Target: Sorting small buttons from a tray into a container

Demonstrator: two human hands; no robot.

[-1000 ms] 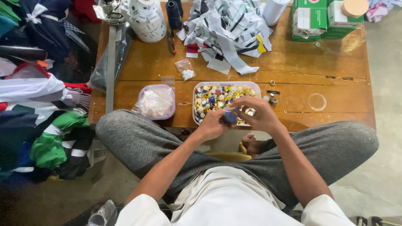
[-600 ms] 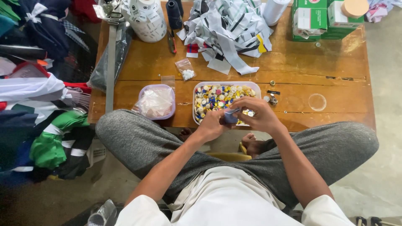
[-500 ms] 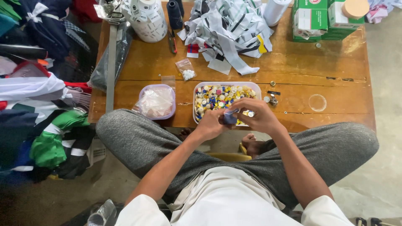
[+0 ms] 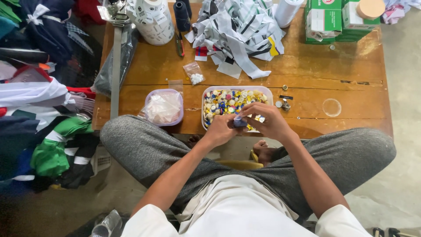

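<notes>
The person sits cross-legged at a low wooden table, both hands raised just over its near edge. The left hand and the right hand meet around a small blue piece, fingers of both pinched closed on it; what kind of piece it is cannot be told, since the fingertips cover most of it.

Directly beyond the hands lies a clear rectangular tub of mixed coloured buttons, and to its left a smaller lidded tub holding a crumpled plastic bag.

The grip is a fingertip one on a very small item, held over the gap between table edge and lap. If it slips, it likely drops between the grey trouser legs to the floor. The right wrist also hangs close to the button tub's near rim, which sits at the table edge; a careless nudge could tip buttons off. Loose small metal bits just right of the tub could be swept away likewise.
</notes>
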